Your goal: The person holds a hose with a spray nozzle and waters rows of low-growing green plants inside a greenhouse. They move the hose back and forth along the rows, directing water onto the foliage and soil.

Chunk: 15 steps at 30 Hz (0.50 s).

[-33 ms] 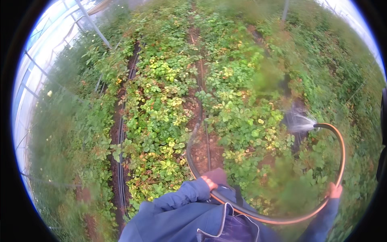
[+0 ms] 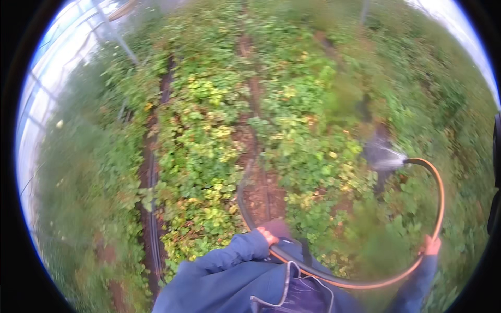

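Observation:
My left hand [image 2: 270, 236] is closed on a black hose with an orange stripe [image 2: 344, 283], close against the front of my blue jacket [image 2: 224, 287]. Farther right, my right hand [image 2: 431, 245] grips the same hose. From there the hose arches up and bends left to its end, where a white spray of water [image 2: 387, 155] fans out over a dark gap among the leafy plants. Beyond my left hand, another stretch of the hose curves away up the middle path.
Rows of low leafy plants [image 2: 203, 130], some yellowing, run away from me. Between them lie a brown soil path [image 2: 261, 193] and dark lines of tubing [image 2: 152, 198]. Metal posts [image 2: 115, 31] and pale plastic walling [image 2: 39, 94] stand at the left. The picture is blurred.
The view has shifted slightly, so the plants, hose and hands sit a little farther left, and the picture is more blurred. Both hands still hold the hose.

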Each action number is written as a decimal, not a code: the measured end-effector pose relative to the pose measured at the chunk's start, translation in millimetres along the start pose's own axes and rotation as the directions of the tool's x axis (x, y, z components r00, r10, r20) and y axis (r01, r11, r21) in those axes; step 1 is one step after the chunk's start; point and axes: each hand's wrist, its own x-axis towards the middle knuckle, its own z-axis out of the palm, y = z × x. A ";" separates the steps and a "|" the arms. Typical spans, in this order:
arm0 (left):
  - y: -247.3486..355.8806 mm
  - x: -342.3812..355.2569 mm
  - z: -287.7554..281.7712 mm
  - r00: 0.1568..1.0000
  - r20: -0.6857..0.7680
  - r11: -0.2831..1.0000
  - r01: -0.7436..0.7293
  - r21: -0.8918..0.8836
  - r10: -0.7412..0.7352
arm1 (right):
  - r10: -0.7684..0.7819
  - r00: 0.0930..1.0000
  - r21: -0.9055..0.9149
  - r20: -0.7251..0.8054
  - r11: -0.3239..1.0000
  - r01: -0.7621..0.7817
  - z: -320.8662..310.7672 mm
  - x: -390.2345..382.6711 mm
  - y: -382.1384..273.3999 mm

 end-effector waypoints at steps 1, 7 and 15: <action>3.0 1.1 -2.5 0.996 0.081 0.999 0.027 0.023 -0.029 | -0.043 0.999 -0.086 0.028 0.995 0.045 5.2 -4.0 2.9; -24.5 -27.5 31.5 0.981 -0.127 0.990 -0.144 0.016 0.144 | -0.001 0.999 -0.036 -0.045 0.999 0.000 3.6 -77.6 -25.9; -26.6 -59.0 42.3 0.986 0.021 0.985 -0.168 0.042 0.167 | 0.091 0.981 -0.022 -0.172 0.995 -0.097 -19.3 -164.9 -4.9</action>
